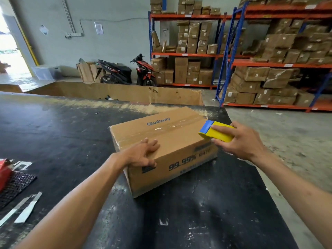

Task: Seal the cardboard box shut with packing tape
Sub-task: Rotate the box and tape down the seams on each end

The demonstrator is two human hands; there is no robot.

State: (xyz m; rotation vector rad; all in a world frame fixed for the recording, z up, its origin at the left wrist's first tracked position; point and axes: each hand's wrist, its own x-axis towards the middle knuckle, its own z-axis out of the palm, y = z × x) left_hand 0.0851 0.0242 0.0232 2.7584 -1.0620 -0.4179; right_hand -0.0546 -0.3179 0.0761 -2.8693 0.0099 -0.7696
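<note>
A closed brown cardboard box printed "Glodway" lies on the black table. A strip of clear tape runs along its top seam. My left hand rests on the box's near top edge, fingers spread on the top and thumb on the front face. My right hand grips a yellow and blue tape dispenser at the box's right end, its blue blade edge touching or just off the top right corner.
A large open cardboard bin stands behind the table. Paper strips, a dark mat and a red object lie at the table's left. Shelves of boxes and parked scooters are further back.
</note>
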